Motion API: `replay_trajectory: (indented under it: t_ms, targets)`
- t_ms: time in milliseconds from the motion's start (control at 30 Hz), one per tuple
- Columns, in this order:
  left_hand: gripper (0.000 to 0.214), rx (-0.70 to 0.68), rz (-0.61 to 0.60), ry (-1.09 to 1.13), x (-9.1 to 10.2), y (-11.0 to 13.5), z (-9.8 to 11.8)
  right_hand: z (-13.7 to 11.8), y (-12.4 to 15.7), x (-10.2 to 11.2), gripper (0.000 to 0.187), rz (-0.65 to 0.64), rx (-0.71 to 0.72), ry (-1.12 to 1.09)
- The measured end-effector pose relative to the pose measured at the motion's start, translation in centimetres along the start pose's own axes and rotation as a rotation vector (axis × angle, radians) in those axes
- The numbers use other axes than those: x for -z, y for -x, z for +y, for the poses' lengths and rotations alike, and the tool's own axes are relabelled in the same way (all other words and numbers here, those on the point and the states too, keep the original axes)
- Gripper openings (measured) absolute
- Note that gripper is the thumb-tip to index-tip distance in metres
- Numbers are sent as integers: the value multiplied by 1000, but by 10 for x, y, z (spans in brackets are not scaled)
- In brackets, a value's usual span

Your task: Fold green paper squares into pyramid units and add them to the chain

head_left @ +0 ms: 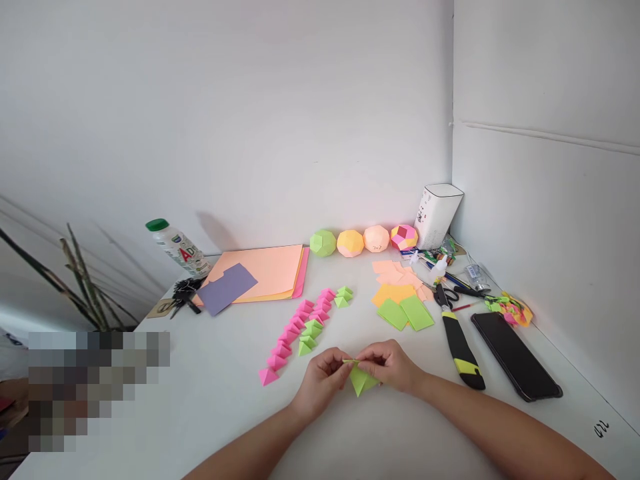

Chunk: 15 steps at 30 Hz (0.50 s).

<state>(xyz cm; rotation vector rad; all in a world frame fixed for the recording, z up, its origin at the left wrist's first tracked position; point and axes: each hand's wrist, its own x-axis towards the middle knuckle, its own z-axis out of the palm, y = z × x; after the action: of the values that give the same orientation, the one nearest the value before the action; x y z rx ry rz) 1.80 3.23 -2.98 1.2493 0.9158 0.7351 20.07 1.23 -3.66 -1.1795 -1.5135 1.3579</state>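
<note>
Our left hand and right hand both pinch green paper tight, probably to steady its fold (pink pieces sit past our left).

Left grip and right grip pinch green paper.
</note>
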Motion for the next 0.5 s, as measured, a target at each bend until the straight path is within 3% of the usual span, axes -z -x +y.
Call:
replay_trajectory:
  t_ms: [500]
  targets:
    - [35,-22,-11,20,1,1,-1,1,-1,1,26,-24,-43,-3]
